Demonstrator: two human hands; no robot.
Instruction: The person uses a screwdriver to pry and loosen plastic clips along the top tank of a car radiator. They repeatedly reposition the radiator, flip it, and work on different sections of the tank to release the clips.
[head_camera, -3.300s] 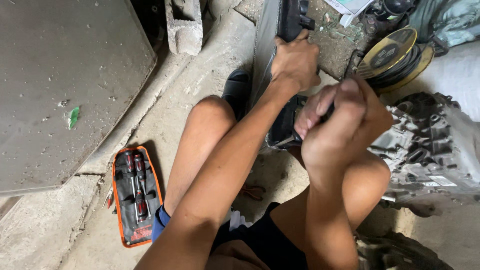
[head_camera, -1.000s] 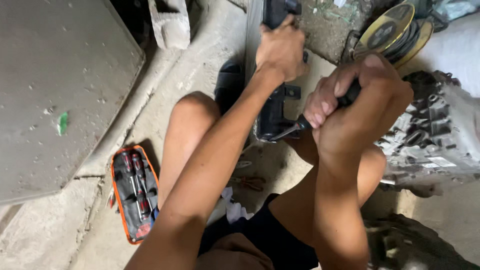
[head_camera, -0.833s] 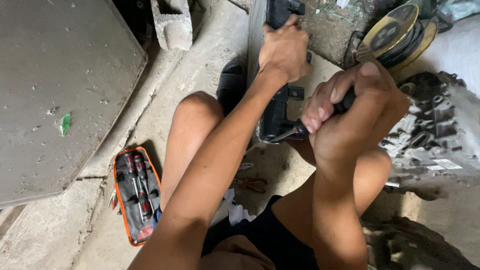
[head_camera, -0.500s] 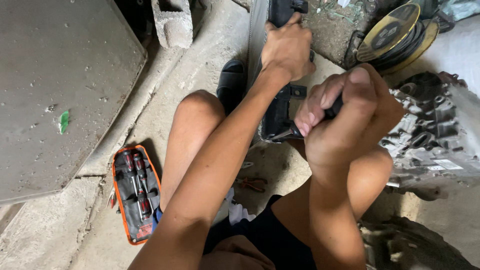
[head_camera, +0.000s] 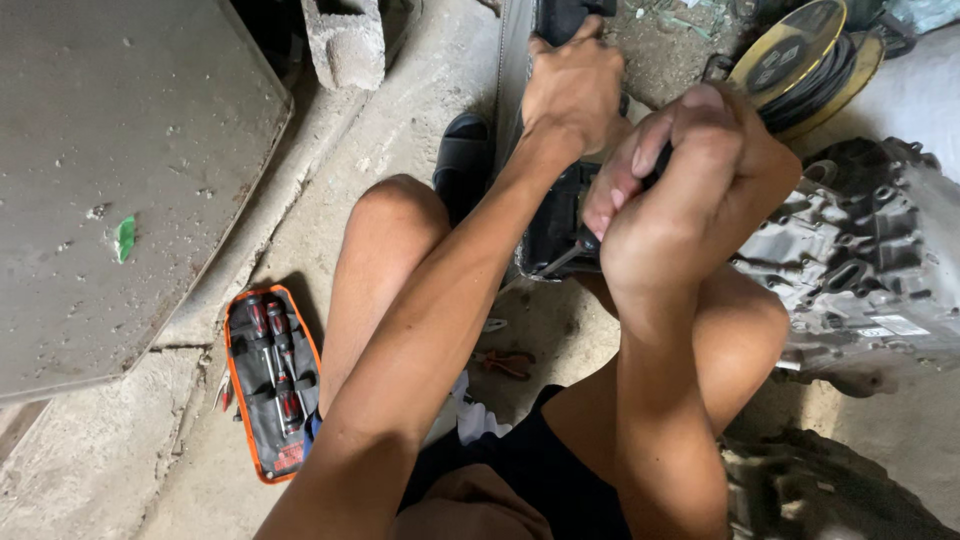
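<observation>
Gripping a screwdriver (head_camera: 572, 252) in a tight fist, the right hand (head_camera: 690, 190) hides its handle; only the shaft shows, tip against a dark part (head_camera: 555, 215) at upper centre. The left hand (head_camera: 573, 88) clamps that part's top, which the frame edge cuts off.

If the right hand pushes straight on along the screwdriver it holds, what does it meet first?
The right hand drives the screwdriver down and left. Its tip already seems to touch the black part that the left hand steadies, so that comes first; depth is unclear.
</observation>
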